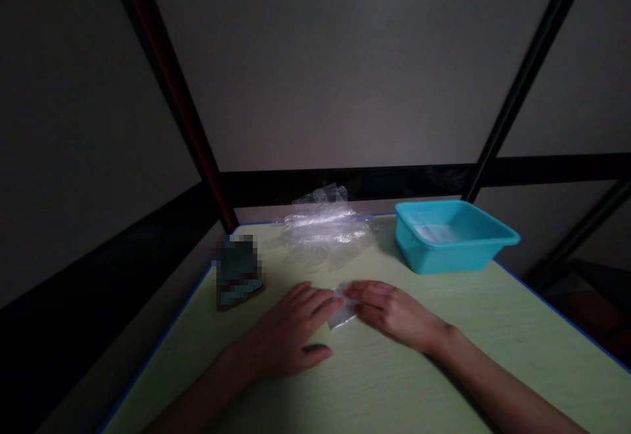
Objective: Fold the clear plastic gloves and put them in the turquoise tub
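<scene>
A small folded piece of clear plastic lies on the pale green table, between my two hands. My left hand reaches in from the left, its fingers stretched and the thumb apart; its fingertips touch the plastic's left edge. On the other side, my right hand has its fingers pressed together on the plastic and covers its right part. Farther back is a loose, crumpled heap of thin clear plastic, with finger-like shapes that look like disposable gloves.
A turquoise plastic basin stands at the back right, with something whitish and see-through inside. On the left a phone-like object, blurred by pixels, leans upright. A grey wall with dark strips rises behind the table.
</scene>
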Demonstrator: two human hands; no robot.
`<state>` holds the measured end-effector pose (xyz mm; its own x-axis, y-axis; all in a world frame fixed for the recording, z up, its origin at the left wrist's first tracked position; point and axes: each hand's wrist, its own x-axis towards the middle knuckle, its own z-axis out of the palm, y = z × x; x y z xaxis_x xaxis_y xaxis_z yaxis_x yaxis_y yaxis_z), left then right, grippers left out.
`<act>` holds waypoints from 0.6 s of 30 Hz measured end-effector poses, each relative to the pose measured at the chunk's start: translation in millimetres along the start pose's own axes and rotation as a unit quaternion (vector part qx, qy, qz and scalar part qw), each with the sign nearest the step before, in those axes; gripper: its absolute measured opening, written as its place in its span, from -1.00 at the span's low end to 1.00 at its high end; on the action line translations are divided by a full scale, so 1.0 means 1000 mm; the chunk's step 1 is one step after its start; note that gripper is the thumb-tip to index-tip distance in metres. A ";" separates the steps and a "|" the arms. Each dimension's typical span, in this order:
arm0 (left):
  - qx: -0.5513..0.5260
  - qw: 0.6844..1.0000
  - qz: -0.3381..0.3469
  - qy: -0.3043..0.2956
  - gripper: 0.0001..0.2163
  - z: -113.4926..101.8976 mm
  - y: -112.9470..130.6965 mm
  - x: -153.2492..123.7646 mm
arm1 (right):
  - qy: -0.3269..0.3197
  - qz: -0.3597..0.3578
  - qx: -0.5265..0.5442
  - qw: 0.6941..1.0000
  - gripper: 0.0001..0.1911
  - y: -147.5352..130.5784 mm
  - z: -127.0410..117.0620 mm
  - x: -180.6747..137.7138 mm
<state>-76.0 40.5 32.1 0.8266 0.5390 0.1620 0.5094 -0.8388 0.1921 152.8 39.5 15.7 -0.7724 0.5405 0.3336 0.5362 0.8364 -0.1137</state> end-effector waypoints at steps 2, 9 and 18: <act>0.011 1.000 -0.005 0.015 -0.41 0.005 -0.001 0.001 | 0.010 0.000 0.011 1.000 -0.76 -0.002 0.001 0.002; -0.108 0.967 -0.136 0.185 -0.87 0.012 0.008 0.013 | 0.172 0.232 0.346 0.893 -0.93 -0.015 -0.001 0.009; -0.525 0.797 -0.264 0.141 -0.81 0.021 0.018 0.027 | 0.241 0.347 0.587 0.691 -0.69 -0.013 0.007 0.010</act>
<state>-39.4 38.7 20.0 0.4009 0.9158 -0.0260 0.1651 -0.0443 0.9853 135.6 34.6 13.7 -0.1136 0.9918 0.0591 -0.1443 0.0424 -0.9886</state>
